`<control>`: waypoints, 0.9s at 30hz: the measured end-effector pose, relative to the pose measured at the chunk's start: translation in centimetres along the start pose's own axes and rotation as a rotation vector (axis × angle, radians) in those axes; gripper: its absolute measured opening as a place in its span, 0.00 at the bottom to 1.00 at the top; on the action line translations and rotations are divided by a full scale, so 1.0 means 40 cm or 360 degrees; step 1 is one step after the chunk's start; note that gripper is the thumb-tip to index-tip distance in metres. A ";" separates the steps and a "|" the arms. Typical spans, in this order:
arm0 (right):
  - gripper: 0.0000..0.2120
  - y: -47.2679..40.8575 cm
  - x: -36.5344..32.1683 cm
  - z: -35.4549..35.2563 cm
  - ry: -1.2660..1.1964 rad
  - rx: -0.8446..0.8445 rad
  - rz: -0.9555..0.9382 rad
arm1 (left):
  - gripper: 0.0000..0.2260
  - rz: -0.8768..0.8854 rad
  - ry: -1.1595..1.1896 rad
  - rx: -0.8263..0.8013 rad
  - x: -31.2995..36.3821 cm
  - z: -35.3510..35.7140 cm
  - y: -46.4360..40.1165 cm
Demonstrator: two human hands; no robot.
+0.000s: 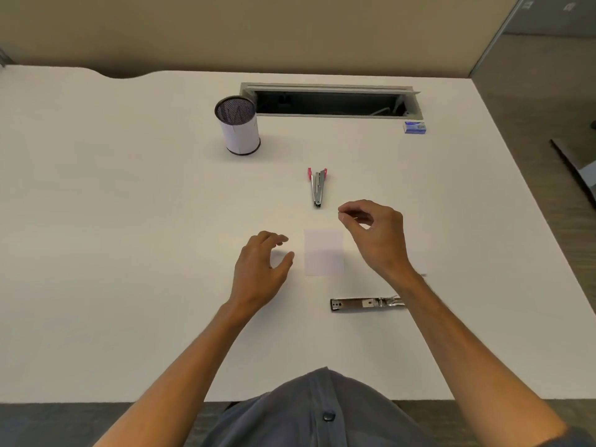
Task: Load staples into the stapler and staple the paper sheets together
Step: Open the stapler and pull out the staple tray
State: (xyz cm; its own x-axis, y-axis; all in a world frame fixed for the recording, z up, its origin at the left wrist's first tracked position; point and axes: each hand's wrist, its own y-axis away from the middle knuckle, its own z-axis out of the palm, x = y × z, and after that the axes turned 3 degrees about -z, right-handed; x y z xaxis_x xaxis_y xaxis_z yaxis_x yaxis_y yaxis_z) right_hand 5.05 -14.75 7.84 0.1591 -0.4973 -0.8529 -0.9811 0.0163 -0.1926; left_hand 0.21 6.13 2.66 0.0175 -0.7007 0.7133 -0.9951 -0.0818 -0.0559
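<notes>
Small white paper sheets (324, 253) lie flat on the desk between my hands. My left hand (261, 269) hovers just left of them, fingers apart and holding nothing. My right hand (375, 233) is raised above the sheets' right edge, thumb and forefinger pinched on a thin, barely visible staple strip (342, 216). A metal stapler (364, 304) lies flat near me, its right end hidden under my right forearm. A second, pink-and-metal stapler (317, 188) lies beyond the paper, pointing toward me. A blue staple box (415, 127) sits at the far right.
A mesh pen cup (239, 127) stands at the back left of the white desk (129, 221). Behind it is an open cable tray slot (329, 103). The desk's right edge drops to the floor.
</notes>
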 end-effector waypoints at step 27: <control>0.04 -0.530 -0.226 0.336 0.0195 -0.0136 -0.0330 | 0.10 -0.0132 0.0037 0.0108 -0.154 -0.100 -0.125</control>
State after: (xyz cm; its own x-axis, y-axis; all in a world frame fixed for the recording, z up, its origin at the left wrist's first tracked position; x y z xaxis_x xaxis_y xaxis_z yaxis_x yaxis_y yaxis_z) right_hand 25.88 1.05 13.10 0.3485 -0.5838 -0.7333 -0.9355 -0.1680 -0.3109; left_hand 4.70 13.68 1.32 0.0966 -0.6727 0.7336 -0.9814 -0.1873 -0.0426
